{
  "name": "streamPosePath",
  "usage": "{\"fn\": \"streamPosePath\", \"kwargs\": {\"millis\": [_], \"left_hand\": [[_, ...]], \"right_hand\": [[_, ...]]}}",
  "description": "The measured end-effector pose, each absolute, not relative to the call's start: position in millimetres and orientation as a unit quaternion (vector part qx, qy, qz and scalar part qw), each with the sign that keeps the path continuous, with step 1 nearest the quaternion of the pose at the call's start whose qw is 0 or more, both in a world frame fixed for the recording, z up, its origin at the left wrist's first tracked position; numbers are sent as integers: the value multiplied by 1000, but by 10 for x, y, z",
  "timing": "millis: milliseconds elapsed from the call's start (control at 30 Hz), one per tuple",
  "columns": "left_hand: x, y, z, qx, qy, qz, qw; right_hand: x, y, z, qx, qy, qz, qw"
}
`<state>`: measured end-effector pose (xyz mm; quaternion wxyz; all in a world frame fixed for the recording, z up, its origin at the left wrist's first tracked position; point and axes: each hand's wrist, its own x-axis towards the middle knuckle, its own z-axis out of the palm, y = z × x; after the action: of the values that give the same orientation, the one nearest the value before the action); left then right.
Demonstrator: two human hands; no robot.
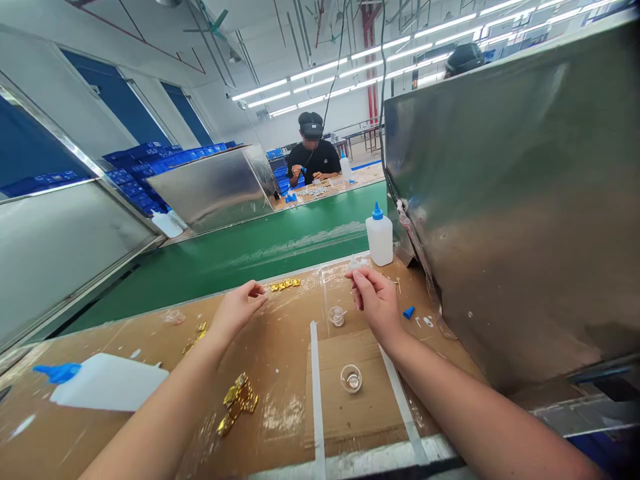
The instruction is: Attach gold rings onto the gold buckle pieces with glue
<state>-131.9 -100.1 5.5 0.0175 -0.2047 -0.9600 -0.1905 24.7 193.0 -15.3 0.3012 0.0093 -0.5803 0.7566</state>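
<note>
My left hand (241,308) hovers over the board, loosely curled, thumb and fingertips a little apart and nothing visible between them. Just to its right lies a short row of gold foil-like pieces (285,285). My right hand (376,300) has its fingers bent together; whatever they may hold is hidden. Beyond its fingertips are some small clear plastic pieces (358,262). A small clear cup (337,316) with a thin stick in it stands between my hands. Nearer me, another clear cup (351,379) with something shiny inside sits on a cardboard sheet (330,413) edged with white tape.
A white bottle with blue tip (380,240) stands upright; another bottle (113,381) lies at left. Gold pieces (238,402) lie near my left forearm. A blue cap (409,312) is at right. Metal panel (510,213) bounds the right; across the green belt (280,240) sits a person (313,157).
</note>
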Motion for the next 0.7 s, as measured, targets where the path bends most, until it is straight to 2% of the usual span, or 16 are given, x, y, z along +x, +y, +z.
{"fn": "streamPosePath", "kwargs": {"millis": [133, 300, 533, 700], "left_hand": [[-930, -1335, 277, -205, -961, -162, -95], [-337, -1766, 232, -165, -955, -160, -189], [94, -1922, -85, -90, -954, -235, -165], [45, -1773, -208, -56, -972, -201, -112]], "right_hand": [[232, 1989, -121, 45, -696, 647, 308], [236, 2068, -81, 52, -876, 399, 266], [216, 2113, -65, -29, -958, 236, 164], [188, 2119, -83, -41, -978, 185, 89]]}}
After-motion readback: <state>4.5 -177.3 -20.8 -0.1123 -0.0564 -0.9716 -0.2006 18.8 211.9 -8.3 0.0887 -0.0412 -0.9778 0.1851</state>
